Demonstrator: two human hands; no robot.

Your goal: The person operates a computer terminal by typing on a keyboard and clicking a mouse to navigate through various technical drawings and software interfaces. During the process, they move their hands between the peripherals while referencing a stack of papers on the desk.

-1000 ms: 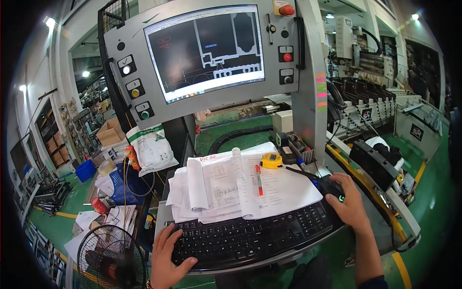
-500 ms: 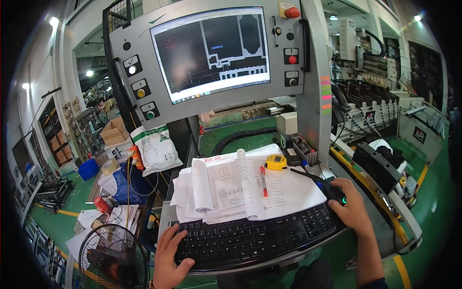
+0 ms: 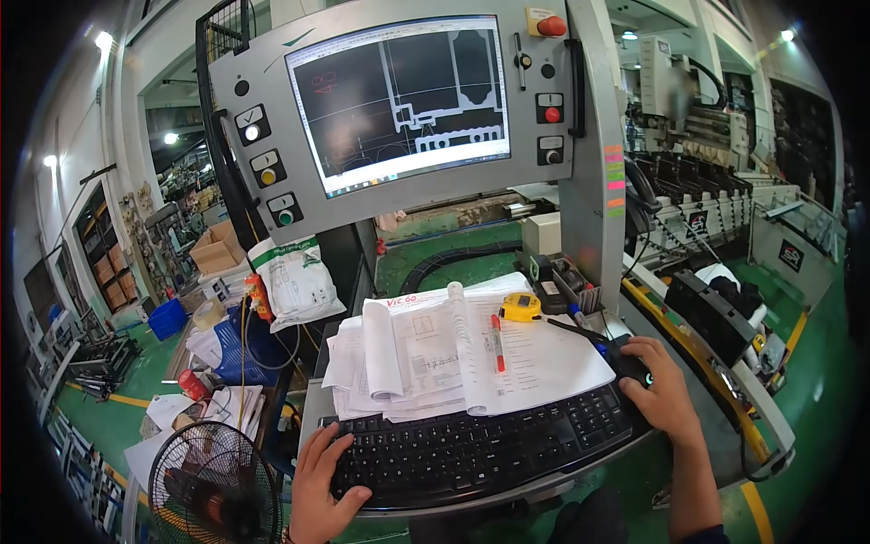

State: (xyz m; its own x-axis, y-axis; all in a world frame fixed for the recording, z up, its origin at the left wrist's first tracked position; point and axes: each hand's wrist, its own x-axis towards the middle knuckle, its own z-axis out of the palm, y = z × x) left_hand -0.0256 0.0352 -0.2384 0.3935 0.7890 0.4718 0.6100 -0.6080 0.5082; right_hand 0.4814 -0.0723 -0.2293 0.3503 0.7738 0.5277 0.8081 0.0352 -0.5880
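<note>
My left hand [image 3: 319,488] rests at the left end of a black keyboard [image 3: 471,455], fingers spread over its edge keys and thumb toward the near edge. My right hand [image 3: 666,390] is curved over a black computer mouse [image 3: 627,364] with a small green light, to the right of the keyboard. Behind the keyboard lie stacked papers and an open spiral-bound booklet [image 3: 544,367] with a red marker [image 3: 497,344] on it. A yellow tape measure [image 3: 521,307] sits at the booklet's top. The monitor [image 3: 403,100] above displays a line drawing on black.
A grey control panel [image 3: 372,204] with buttons surrounds the monitor. To the left are a black fan [image 3: 216,485], a white plastic bag [image 3: 297,283] and a red can [image 3: 192,384]. A black box-shaped unit [image 3: 710,313] stands beyond my right hand.
A small blue box on the monitor's drawing is gone, and a thin line now crosses the drawing. The view has shifted slightly; both hands stay in place.
</note>
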